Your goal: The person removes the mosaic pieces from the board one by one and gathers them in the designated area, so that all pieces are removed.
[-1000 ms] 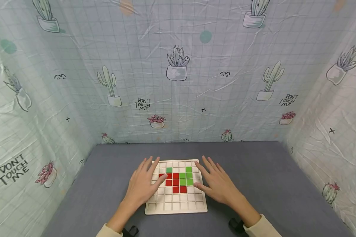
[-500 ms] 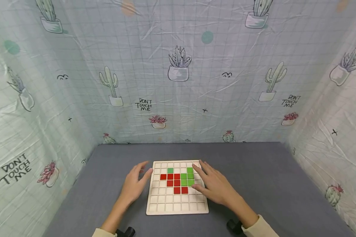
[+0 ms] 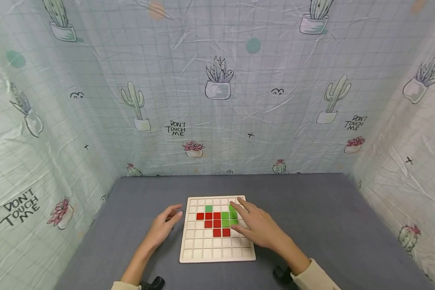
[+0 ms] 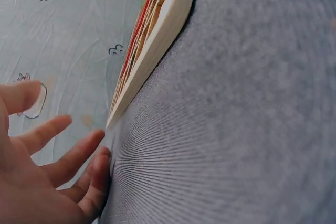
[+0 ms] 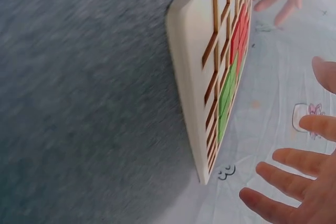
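Observation:
A light wooden grid board (image 3: 217,243) lies flat on the grey table. Set in its cells are several red square tiles (image 3: 208,224), several bright green tiles (image 3: 225,222) and one teal-green tile (image 3: 208,208). Left of the board is my left hand (image 3: 163,225), its fingers loosely bent and holding nothing; the left wrist view shows them spread beside the board's edge (image 4: 173,19). My right hand (image 3: 259,225) hovers over the board's right side with fingers spread, hiding some cells there. Nothing is in that hand in the right wrist view.
The grey tabletop (image 3: 311,209) stretches around the board on every side. A cloth with printed cacti (image 3: 217,84) hangs behind the table and along both sides. Black wrist straps (image 3: 153,283) sit at both wrists.
My left hand has moved off the board's left part to the table side, uncovering the leftmost red tile. My right hand has shifted slightly left over the board. The tiles have stayed in place.

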Demonstrator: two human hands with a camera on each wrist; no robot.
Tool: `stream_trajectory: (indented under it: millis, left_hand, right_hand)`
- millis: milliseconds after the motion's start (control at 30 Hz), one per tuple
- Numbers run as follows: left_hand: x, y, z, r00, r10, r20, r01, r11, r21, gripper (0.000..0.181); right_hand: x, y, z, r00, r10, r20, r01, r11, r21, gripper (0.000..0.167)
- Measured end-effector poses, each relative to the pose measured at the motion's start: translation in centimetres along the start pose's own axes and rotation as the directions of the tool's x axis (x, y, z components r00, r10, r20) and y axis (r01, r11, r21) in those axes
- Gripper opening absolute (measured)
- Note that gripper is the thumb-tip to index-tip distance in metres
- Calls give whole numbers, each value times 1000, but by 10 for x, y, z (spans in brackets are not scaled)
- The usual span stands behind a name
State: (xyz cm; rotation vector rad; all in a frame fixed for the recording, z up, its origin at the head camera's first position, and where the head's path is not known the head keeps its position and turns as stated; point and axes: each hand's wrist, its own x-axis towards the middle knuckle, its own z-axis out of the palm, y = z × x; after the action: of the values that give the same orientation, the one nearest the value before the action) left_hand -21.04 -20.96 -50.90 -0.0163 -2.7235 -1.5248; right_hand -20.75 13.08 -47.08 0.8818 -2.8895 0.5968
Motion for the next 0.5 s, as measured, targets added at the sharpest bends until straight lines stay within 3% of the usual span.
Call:
stream_trajectory:
  millis: [200,500]
  left_hand:
    - [2,-6,2,999,1,44,0,1000,-27,48]
    - [8,-14,-2,988,69,134,-78,995,62,74]
  right_hand:
    - [8,-6,3,1000,-15,8,15,1000,20,66]
    - [22,-12,10,999,-29,14,29,999,36,62]
